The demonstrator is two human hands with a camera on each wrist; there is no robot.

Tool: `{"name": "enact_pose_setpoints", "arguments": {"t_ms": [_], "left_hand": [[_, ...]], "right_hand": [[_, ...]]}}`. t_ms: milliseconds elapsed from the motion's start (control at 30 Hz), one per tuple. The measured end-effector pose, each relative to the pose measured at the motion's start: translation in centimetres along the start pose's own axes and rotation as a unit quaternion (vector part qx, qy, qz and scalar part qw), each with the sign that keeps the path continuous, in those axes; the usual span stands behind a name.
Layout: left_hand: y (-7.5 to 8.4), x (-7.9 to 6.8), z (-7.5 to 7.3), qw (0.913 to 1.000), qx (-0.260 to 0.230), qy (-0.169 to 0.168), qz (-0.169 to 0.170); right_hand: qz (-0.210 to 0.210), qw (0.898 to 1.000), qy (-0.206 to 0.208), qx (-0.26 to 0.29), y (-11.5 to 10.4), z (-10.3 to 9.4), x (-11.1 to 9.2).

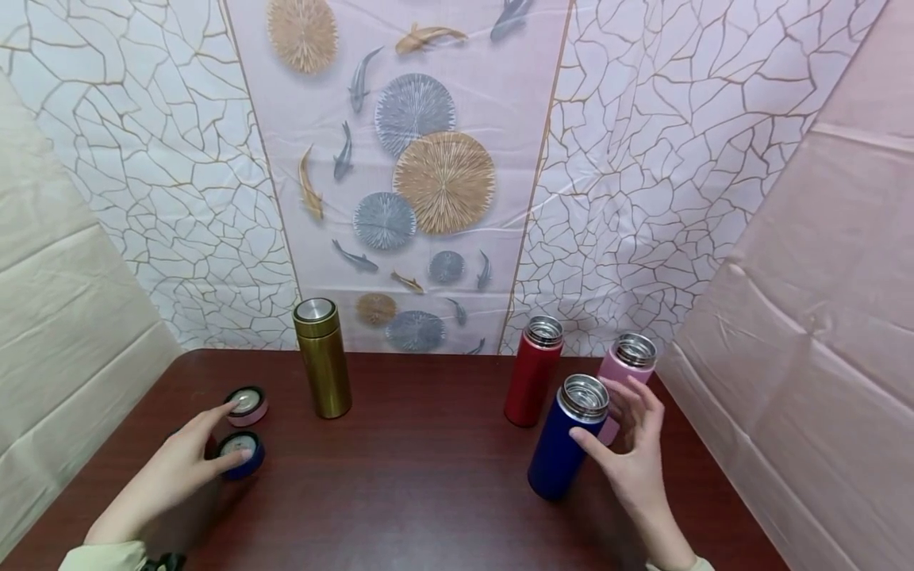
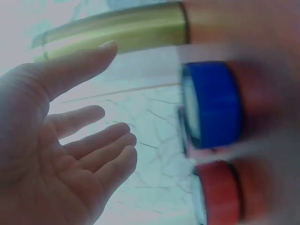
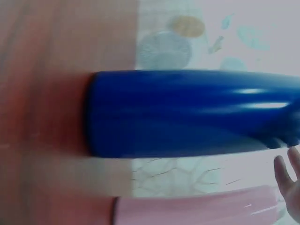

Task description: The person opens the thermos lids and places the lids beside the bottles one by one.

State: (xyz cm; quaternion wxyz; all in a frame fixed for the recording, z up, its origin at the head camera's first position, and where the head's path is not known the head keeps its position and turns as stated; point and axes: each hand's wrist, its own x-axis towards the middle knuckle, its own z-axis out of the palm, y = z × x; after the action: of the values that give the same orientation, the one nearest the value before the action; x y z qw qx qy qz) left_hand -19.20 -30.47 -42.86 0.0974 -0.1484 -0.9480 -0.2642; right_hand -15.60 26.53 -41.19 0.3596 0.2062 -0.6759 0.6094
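Observation:
On the left side of the table, my left hand (image 1: 167,472) hovers with fingers parted over loose bottle lids. Its thumb overlaps the blue lid (image 1: 254,464) in the head view, and its fingertips reach towards the pink lid (image 1: 253,414). A red lid (image 2: 220,192), mostly hidden by the hand from above, shows in the left wrist view; the palm there holds nothing. At right, my right hand (image 1: 635,456) spreads thumb and fingers beside the uncapped blue thermos bottle (image 1: 558,450), which stands upright. Behind that hand is an uncapped pink thermos bottle (image 1: 621,371), partly covered.
An uncapped red thermos bottle (image 1: 531,385) stands behind the blue one. Left of centre stands a gold thermos bottle (image 1: 327,373) with its lid on. The dark red-brown table (image 1: 414,476) is bordered by a patterned cloth backdrop (image 1: 443,182) and side cloths.

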Motion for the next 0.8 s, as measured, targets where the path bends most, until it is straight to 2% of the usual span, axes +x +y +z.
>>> {"name": "enact_pose_setpoints", "arguments": {"t_ms": [100, 167, 333, 467, 600, 667, 800], "left_hand": [[1.2, 0.4, -0.6, 0.9991, 0.002, 0.039, 0.014], [1.8, 0.7, -0.8, 0.9982, -0.002, 0.056, 0.018], [2.7, 1.0, -1.0, 0.9981, -0.012, 0.059, 0.009], [2.8, 1.1, -1.0, 0.9977, 0.0, 0.067, 0.004], [3.0, 1.3, -1.4, 0.9965, -0.01, 0.083, 0.005], [3.2, 1.5, -1.6, 0.9957, -0.018, 0.091, 0.007], [3.7, 2.0, -1.7, 0.9944, -0.038, 0.098, 0.013]], "right_hand": [[-0.079, 0.996, 0.01, 0.04, -0.7, 0.3, 0.6], [-0.109, 0.993, 0.027, 0.034, -1.4, 0.8, 0.8], [-0.176, 0.982, 0.072, -0.012, -3.8, 2.9, 1.1], [-0.241, 0.966, 0.08, -0.043, -5.6, 5.2, 1.3], [-0.293, 0.951, 0.061, -0.074, -6.4, 7.4, 1.5], [-0.305, 0.948, 0.045, -0.084, -6.5, 8.5, 1.5], [-0.287, 0.952, -0.012, -0.101, -5.4, 10.7, 1.4]]}}
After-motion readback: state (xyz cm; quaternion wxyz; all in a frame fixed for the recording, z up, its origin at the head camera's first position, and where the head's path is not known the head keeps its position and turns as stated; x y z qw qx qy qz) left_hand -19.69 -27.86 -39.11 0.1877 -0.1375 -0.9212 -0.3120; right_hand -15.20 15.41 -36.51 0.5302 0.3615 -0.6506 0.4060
